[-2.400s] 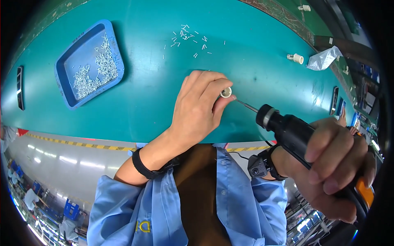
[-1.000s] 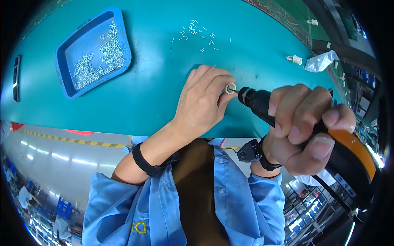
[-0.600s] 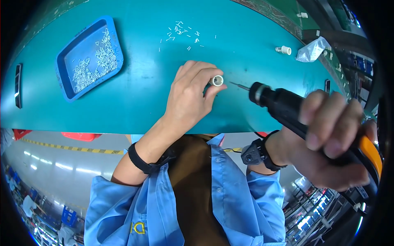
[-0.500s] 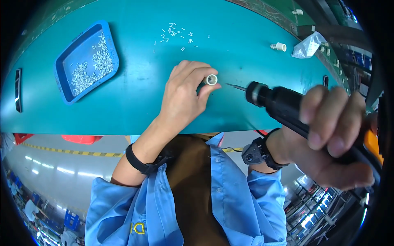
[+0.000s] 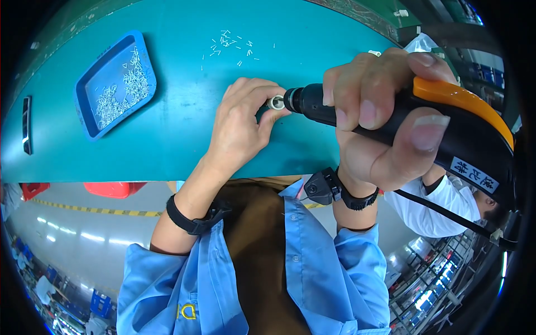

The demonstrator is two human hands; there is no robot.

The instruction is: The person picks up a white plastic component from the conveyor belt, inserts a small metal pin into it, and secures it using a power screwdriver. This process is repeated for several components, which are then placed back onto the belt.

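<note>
My left hand (image 5: 241, 127) rests on the teal table (image 5: 184, 139) and pinches a small white cylindrical part (image 5: 276, 103) between thumb and fingertips. My right hand (image 5: 385, 120) grips a black and orange electric screwdriver (image 5: 424, 125). The screwdriver's black nose is pressed against the open end of the white part, and its bit is hidden inside. Both wrists wear black straps.
A blue tray (image 5: 114, 84) with several small metal screws lies at the table's upper left. Loose screws (image 5: 229, 46) are scattered at the top middle. A clear plastic bag (image 5: 420, 43) lies at the far right. A person in white (image 5: 441, 206) is at the lower right.
The screwdriver has moved in from a gap onto the white part, so its thin bit no longer shows. My right hand has come closer to the camera and to my left hand.
</note>
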